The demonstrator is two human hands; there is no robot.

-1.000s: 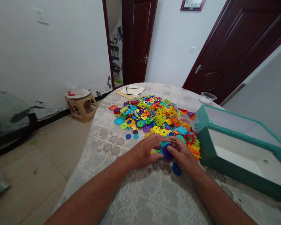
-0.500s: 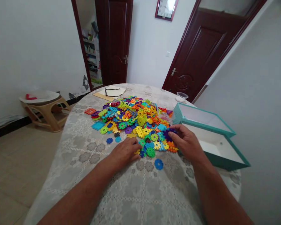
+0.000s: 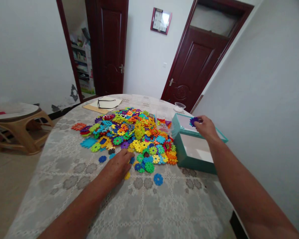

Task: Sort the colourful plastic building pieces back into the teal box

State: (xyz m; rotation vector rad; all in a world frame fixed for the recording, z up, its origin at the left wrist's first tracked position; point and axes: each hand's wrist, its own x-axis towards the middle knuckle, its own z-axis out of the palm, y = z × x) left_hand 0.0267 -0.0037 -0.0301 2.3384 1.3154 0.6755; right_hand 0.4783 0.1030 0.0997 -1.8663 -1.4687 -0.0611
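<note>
A big heap of colourful plastic snowflake discs (image 3: 132, 129) lies on the cloth-covered table. My right hand (image 3: 206, 126) pinches purple snowflake discs (image 3: 194, 121), perhaps a small stack, between thumb and fingertips. It is raised over the teal boxes, above the far box (image 3: 183, 119); the near box (image 3: 183, 156) is partly covered by my forearm. At the front left of the heap, my left hand (image 3: 121, 163) rests with its fingers curled down. A yellow disc (image 3: 127, 175) shows by its thumb. What those fingers hold, if anything, is hidden.
One blue disc (image 3: 158, 179) lies apart in front of the heap. Glasses (image 3: 106, 104) rest on papers at the far left edge. A clear plastic bowl (image 3: 179, 106) stands at the back right. A stool (image 3: 22, 129) is left of the table.
My right hand has lifted the purple discs from the heap's right edge and carried them right, over the boxes. My left hand stays by the front of the heap. The camera view has shifted.
</note>
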